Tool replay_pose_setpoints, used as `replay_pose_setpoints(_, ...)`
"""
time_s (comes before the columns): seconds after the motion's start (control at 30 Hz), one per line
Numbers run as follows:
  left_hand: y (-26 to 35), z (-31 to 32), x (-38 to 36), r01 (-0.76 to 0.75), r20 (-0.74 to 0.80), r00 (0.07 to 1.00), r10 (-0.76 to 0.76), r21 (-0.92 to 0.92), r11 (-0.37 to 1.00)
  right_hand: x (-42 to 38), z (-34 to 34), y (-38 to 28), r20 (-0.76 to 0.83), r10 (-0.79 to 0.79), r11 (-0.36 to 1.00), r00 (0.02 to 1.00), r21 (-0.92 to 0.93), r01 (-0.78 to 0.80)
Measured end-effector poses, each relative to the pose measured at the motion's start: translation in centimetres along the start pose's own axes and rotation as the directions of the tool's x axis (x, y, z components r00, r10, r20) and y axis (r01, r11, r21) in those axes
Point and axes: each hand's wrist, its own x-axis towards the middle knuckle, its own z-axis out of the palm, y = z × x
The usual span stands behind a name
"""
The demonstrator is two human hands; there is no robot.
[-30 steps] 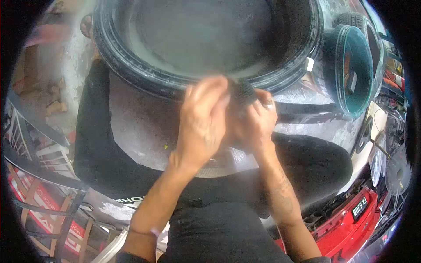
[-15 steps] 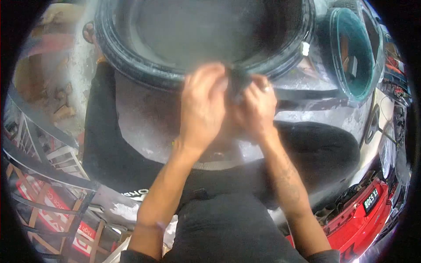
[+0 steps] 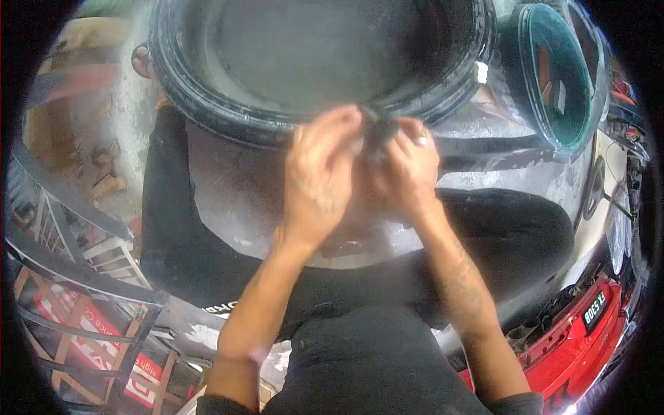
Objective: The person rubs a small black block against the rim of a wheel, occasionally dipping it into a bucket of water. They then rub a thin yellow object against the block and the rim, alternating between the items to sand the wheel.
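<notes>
A small, crumpled-looking dark piece (image 3: 378,135) is between my hands, just at the near rim of a wide black tub (image 3: 228,119). My right hand (image 3: 413,162), with a ring on one finger, is closed around its right side. On the other side my left hand (image 3: 319,169) has its fingers bent, fingertips and thumb at the piece's edge. Both hands are blurred by motion, and I cannot tell what the dark piece is made of. Cloudy grey water (image 3: 297,55) seems to fill the tub.
A teal oval tub (image 3: 579,128) stands at the right. A red car part with a number plate (image 3: 593,309) lies lower right. Dark metal frames (image 3: 83,280) and red printed boxes (image 3: 83,325) are at the left. My dark-clothed legs (image 3: 505,228) spread around the wet floor.
The dark piece between my hands has shifted slightly and shows a bit more above the fingers. The hands stay at the tub's near rim; the view has tilted a little.
</notes>
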Motion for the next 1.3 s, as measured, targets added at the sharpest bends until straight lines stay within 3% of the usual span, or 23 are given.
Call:
replay_pose_setpoints(0.1, 1.0, -1.0, -2.0, 0.075, 0.025, 0.997, -0.074, -0.068, 0.995, 0.0, 0.5, 0.3, -0.022, -0.055, 0.998, 0.998, -0.023, 0.055)
replay_pose_setpoints(0.17, -0.1, -0.4, -0.5, 0.002, 0.011, 1.000, -0.002, -0.021, 1.000, -0.4, 0.6, 0.2, -0.024, -0.017, 1.000, 1.000, -0.023, 0.017)
replay_pose_setpoints(0.37, 0.6, -0.6, -2.3, 0.060, 0.013, 0.998, -0.059, -0.057, 0.997, 0.2, 0.2, 0.2, -0.027, -0.034, 0.999, 0.999, -0.015, 0.034)
replay_pose_setpoints(0.43, 0.3, 0.3, -0.2, 0.000, -0.034, 0.999, 0.000, -0.005, 1.000, 0.5, -0.2, 0.0, -0.017, -0.031, 0.999, 0.999, -0.013, 0.031)
replay_pose_setpoints(0.5, -0.3, 0.4, 1.9, -0.044, 0.019, 0.999, 0.043, 0.052, 0.998, 0.2, 0.0, -0.2, 0.002, 0.002, 1.000, 1.000, -0.007, -0.002)
replay_pose_setpoints(0.57, 0.0, -0.7, 1.5, 0.162, 0.013, 0.987, -0.162, -0.126, 0.979, 0.4, -0.3, 0.0, 0.000, -0.036, 0.999, 0.999, -0.019, 0.036)
replay_pose_setpoints(0.63, 0.4, -2.3, -0.4, 0.131, -0.063, 0.989, -0.135, -0.068, 0.989, 0.4, -0.2, 0.2, 0.006, -0.048, 0.998, 0.999, -0.029, 0.049)
replay_pose_setpoints(0.7, 0.9, -2.4, -2.0, 0.162, -0.014, 0.986, -0.163, -0.066, 0.985, 0.2, 0.1, 0.1, 0.010, -0.023, 0.999, 1.000, -0.044, 0.023)
replay_pose_setpoints(0.8, -0.3, 0.6, 0.4, -0.008, -0.026, 1.000, 0.008, 0.006, 1.000, 0.4, -0.2, -0.2, -0.013, -0.021, 1.000, 1.000, 0.021, 0.022)
replay_pose_setpoints(0.97, 0.9, -1.1, -2.3, 0.070, 0.074, 0.995, -0.068, -0.030, 0.997, 0.0, 0.4, 0.2, -0.050, -0.030, 1.000, 0.998, -0.011, 0.030)
replay_pose_setpoints(1.1, 0.3, -0.2, 0.4, 0.007, 0.073, 0.997, -0.006, -0.015, 1.000, 0.0, -0.1, 0.1, 0.010, -0.006, 1.000, 1.000, -0.010, 0.006)
replay_pose_setpoints(1.23, 1.1, -1.7, -1.7, 0.099, 0.124, 0.988, -0.088, -0.088, 0.991, 0.1, 0.3, 0.6, -0.021, -0.047, 0.999, 0.999, -0.008, 0.047)
replay_pose_setpoints(1.3, 0.0, -1.0, 0.2, 0.008, 0.103, 0.995, -0.005, -0.033, 0.999, 0.2, -0.1, 0.2, 0.000, -0.026, 1.000, 1.000, 0.007, 0.026)
